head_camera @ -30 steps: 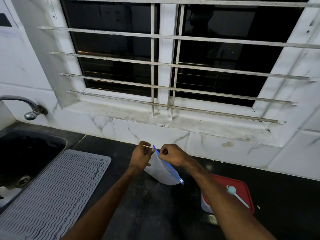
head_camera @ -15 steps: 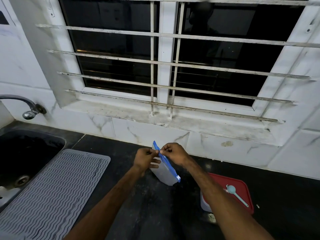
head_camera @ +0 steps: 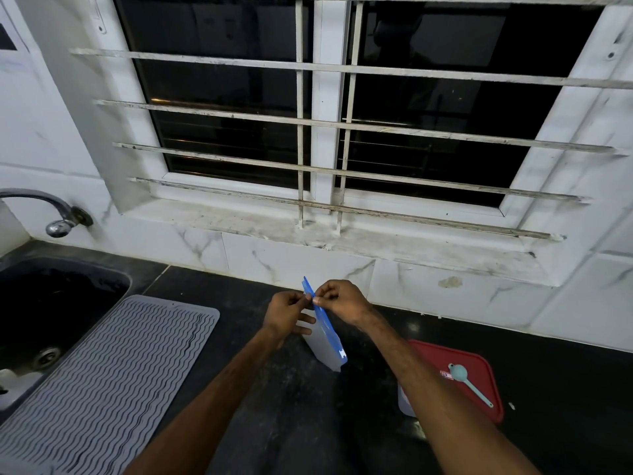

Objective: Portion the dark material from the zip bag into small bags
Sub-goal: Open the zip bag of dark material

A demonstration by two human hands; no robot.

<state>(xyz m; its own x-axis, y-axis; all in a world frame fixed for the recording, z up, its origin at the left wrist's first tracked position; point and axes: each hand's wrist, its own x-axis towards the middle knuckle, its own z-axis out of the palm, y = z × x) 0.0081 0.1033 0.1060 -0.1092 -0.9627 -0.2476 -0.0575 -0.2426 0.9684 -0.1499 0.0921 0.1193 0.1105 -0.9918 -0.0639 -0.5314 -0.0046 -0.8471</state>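
Hands drawing closer vs. 1 s ago: bag face was then showing broad betw. them, now the zip bag point(head_camera: 323, 353) is sitting nearly edge-on and both sets of fingertips are meeting at the far top end of its blue zip strip point(head_camera: 326, 325). L hand point(head_camera: 286, 311) is pinching the strip from the left w/ thumb + forefinger, its other fingers lying loosely against the bag's side. R hand point(head_camera: 339, 303) is pinching the same spot from the right, fingers curled. Bag is sitting betw. the wrists over the dark worktop point(head_camera: 301, 426), just in front of the wall tiles; can't tell if its lower corner is touching. Whitish film is hiding contents; no small bags showing. Key relation: strip's long axis is running from the pinch point at the wall end down and toward the person's right, ending at a white tab near the bottom corner, so the whole remaining length is lying on the near side of both hands, closer to the R forearm. Judging step = working the seal at its far end; next move prob. calling for fingers travelling along that axis toward the body. At right, spoon point(head_camera: 469, 383) is lying on red lid point(head_camera: 479, 368); mat point(head_camera: 113, 378) is lying beside sink point(head_camera: 51, 303).
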